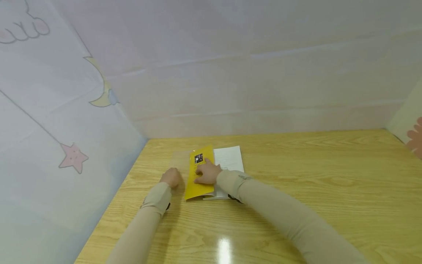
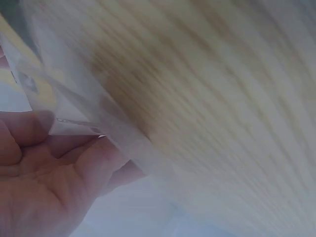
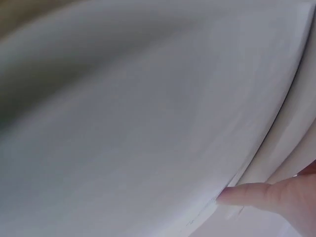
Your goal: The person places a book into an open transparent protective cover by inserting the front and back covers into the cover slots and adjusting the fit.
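Note:
A book with a yellow cover (image 1: 199, 189) lies opened on the table, its cover swung left and the white printed page (image 1: 233, 156) showing at right. Clear plastic film (image 1: 182, 157) extends beyond the cover's left edge. My left hand (image 1: 171, 177) pinches this film between thumb and fingers; in the left wrist view the clear film (image 2: 74, 101) folds over near the fingertips. My right hand (image 1: 208, 173) presses on the yellow cover with fingers spread, below a small dark picture. In the right wrist view, a straight digit of the right hand (image 3: 276, 197) touches the edge of the white pages (image 3: 163, 118).
The wood-grain table (image 1: 313, 176) stretches far to the right of the book. Behind it hangs a pale cloth wall (image 1: 247, 80), and another cloth with a printed pink star (image 1: 73, 157) runs along the table's left edge.

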{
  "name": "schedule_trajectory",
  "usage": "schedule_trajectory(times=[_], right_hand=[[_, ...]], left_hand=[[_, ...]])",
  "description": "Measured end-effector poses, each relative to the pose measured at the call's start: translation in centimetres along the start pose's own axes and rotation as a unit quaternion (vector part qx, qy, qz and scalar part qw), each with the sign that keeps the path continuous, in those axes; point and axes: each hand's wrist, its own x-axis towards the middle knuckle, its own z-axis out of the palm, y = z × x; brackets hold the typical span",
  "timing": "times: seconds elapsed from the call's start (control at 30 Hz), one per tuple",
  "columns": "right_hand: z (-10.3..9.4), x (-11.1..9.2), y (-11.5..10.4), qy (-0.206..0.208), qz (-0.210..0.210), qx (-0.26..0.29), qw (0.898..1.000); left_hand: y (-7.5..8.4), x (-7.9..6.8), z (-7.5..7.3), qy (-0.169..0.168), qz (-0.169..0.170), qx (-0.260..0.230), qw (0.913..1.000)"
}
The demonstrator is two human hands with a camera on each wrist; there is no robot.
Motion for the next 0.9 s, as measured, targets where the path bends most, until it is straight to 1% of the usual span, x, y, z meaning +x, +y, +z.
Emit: schedule_trajectory(times=[0.07, 0.17, 0.2, 0.33, 0.37, 0.43, 0.47, 0.53, 0.57, 0.6, 0.63, 0.67, 0.7, 0.73, 0.77, 0.8, 0.87, 0.9], right_hand=[[-0.3, -0.3, 0.0, -0.003, -0.004, 0.005, 1.0], [-0.6, -0.7, 0.0, -0.007, -0.007, 0.021, 1.0], [-0.8, -0.9, 0.0, -0.008, -0.007, 0.027, 1.0], [-0.9, -1.0, 0.2, -0.011, -0.013, 0.039, 0.999], [-0.9, -0.9, 0.3, -0.011, -0.016, 0.039, 0.999], [-0.9, -0.8, 0.5, -0.01, -0.021, 0.036, 0.999], [-0.9, -0.8, 0.6, -0.011, -0.023, 0.036, 0.999], [-0.9, -0.7, 0.8, -0.011, -0.027, 0.039, 0.999], [-0.9, -0.7, 0.8, -0.011, -0.028, 0.041, 0.999], [-0.9, -0.7, 0.9, -0.012, -0.029, 0.044, 0.999], [-1.0, -0.7, 0.9, -0.012, -0.03, 0.047, 0.998], [-1.0, -0.7, 0.9, -0.012, -0.033, 0.047, 0.998], [-1.1, -0.7, 0.9, -0.012, -0.035, 0.048, 0.998], [-1.2, -0.8, 0.9, -0.012, -0.038, 0.049, 0.998], [-1.3, -0.8, 0.9, -0.012, -0.042, 0.048, 0.998], [-1.3, -0.9, 0.8, -0.012, -0.046, 0.048, 0.998], [-1.5, -1.0, 0.8, -0.013, -0.056, 0.046, 0.997], [-1.5, -1.0, 0.8, -0.013, -0.059, 0.046, 0.997]], left_hand=[[-0.2, 0.2, 0.1, -0.001, 0.0, -0.018, 0.9998], [-1.1, 1.5, 1.0, 0.005, -0.004, -0.036, 0.9993], [-2.0, 2.4, 1.8, 0.02, 0.006, -0.031, 0.9993], [-4.7, 5.5, 4.2, 0.02, -0.007, -0.05, 0.9985], [-4.9, 5.3, 4.2, 0.024, -0.001, -0.054, 0.9982], [-6.1, 6.6, 5.2, 0.019, -0.008, -0.068, 0.9975], [-6.9, 7.4, 5.9, 0.024, -0.004, -0.069, 0.9973], [-8.7, 9.1, 7.4, 0.046, 0.021, -0.061, 0.9968], [-9.4, 9.9, 8.0, 0.052, 0.026, -0.061, 0.9964], [-10.6, 11.4, 9.1, 0.058, 0.027, -0.063, 0.996], [-11.2, 11.9, 9.6, 0.067, 0.033, -0.059, 0.9954], [-10.3, 10.7, 8.7, 0.063, 0.033, -0.067, 0.9952], [-10.2, 10.6, 8.5, 0.057, 0.027, -0.075, 0.9952], [-9.8, 10.2, 8.1, 0.05, 0.018, -0.085, 0.9949], [-9.4, 9.7, 7.7, 0.051, 0.016, -0.085, 0.995], [-8.9, 8.9, 7.3, 0.057, 0.023, -0.079, 0.995], [-6.6, 6.3, 5.3, 0.042, 0.007, -0.088, 0.9952], [-6.4, 6.3, 5.2, 0.04, -0.002, -0.09, 0.9951]])
